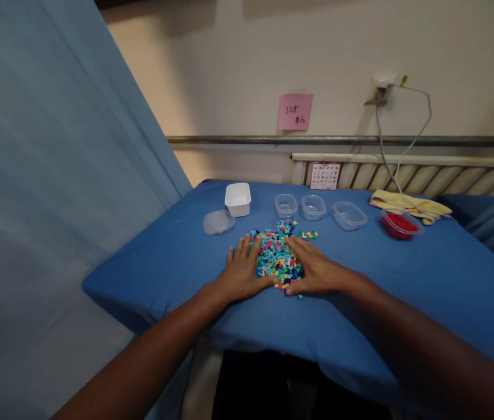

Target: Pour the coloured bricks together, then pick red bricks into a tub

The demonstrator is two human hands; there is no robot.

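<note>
Two hands in, one pile between them. Your left hand (243, 271) is on the pile's left edge, fingers extended and slightly parted. Your right hand (318, 271) cups the right edge, fingers extended, thumb pointing inward. Both thumbs are near each other at the front.

One main pile of small colored pieces (276, 255), mid-table on the blue cover (168, 256); too many to count, mostly teal, with pink, yellow and dark blue. Two small scatters at its far side, plus one teal stray (300, 296) by your right thumb.

Behind it, left to right: one flat see-through lid (219, 222), one white tub (238, 205), three see-through tubs (314, 208) in a row, then one see-through tub of red pieces (400, 225). One yellow cloth (408, 202) just behind that. One printed card (325, 176) upright at the radiator (437, 175), one pink note (295, 112) on the wall.
</note>
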